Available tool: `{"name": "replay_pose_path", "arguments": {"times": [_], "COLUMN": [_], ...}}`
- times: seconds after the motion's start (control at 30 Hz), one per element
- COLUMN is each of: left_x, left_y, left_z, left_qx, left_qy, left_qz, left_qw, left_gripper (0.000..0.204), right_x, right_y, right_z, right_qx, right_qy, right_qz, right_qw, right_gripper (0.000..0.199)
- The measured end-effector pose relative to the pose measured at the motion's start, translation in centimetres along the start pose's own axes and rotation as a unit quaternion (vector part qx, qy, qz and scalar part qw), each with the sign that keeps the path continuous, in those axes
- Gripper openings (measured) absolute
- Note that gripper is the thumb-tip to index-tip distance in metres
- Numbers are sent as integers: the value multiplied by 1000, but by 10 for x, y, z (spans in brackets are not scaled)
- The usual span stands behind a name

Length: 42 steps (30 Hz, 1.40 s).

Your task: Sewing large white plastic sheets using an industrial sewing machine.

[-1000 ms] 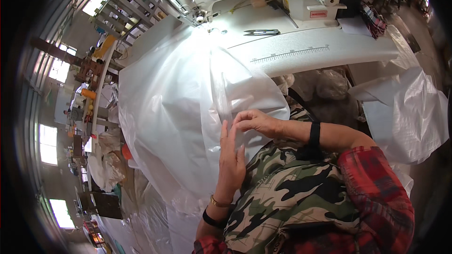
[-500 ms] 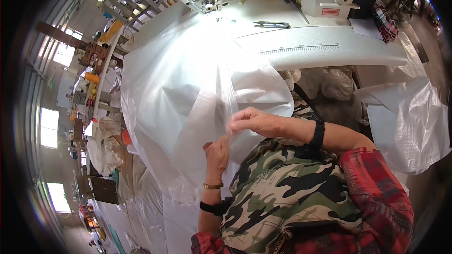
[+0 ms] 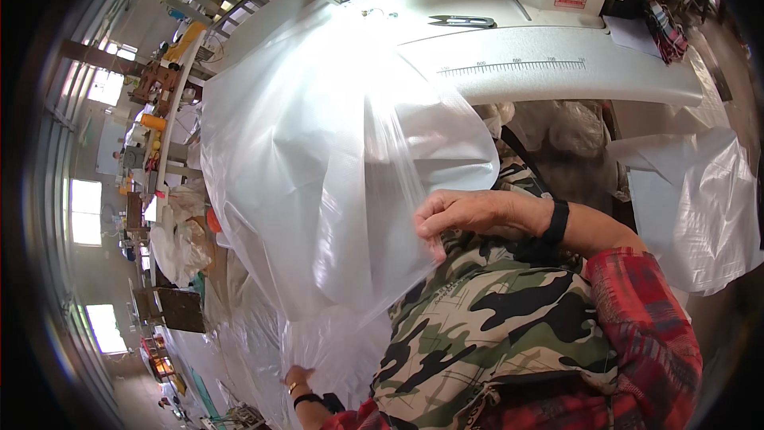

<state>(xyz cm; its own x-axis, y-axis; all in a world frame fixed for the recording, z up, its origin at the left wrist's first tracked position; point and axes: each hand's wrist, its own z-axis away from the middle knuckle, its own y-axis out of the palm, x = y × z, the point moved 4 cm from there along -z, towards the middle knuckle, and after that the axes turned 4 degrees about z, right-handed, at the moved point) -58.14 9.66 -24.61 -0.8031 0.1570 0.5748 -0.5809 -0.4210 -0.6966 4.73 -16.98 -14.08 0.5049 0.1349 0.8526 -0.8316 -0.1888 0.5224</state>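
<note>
The thin clear plastic sheet point(image 3: 334, 159) in front of you looks milky white where light falls on it. Your apron with the camouflage pattern point(image 3: 485, 326) mixes green, black, cream and brown patches. Your checked flannel sleeve point(image 3: 645, 326) is red with dark lines. On your right wrist you have a black band point(image 3: 555, 221). The curved sewing table point(image 3: 557, 72) is white with a fine dark ruler scale, and the small thread snips point(image 3: 461, 21) on it are dark grey.

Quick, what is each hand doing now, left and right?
Left hand: low down, touching the clear plastic sheet; grip cannot be told.
Right hand: closed, pinching the sheet's edge.
</note>
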Motion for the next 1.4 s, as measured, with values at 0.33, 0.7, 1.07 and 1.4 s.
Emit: {"name": "replay_pose_path", "arguments": {"times": [0.33, 0.7, 1.07, 1.4], "left_x": [-87, -321, -333, -298], "left_y": [-237, -361, -364, -401], "left_z": [62, 211, 197, 295], "left_qx": [-216, -3, 66, -370], "left_qy": [415, 517, 502, 623], "left_qz": [-31, 615, 744, 359], "left_qw": [883, 596, 435, 588], "left_gripper": [33, 45, 26, 18], "right_x": [9, 46, 23, 40], "right_y": [0, 45, 30, 40], "right_z": [22, 24, 6, -6], "right_qx": [-94, -138, -300, -230], "right_qy": [42, 3, -16, -51], "right_qz": [105, 216, 304, 218], "right_qw": [989, 967, 904, 947], "right_gripper": [29, 30, 38, 20]}}
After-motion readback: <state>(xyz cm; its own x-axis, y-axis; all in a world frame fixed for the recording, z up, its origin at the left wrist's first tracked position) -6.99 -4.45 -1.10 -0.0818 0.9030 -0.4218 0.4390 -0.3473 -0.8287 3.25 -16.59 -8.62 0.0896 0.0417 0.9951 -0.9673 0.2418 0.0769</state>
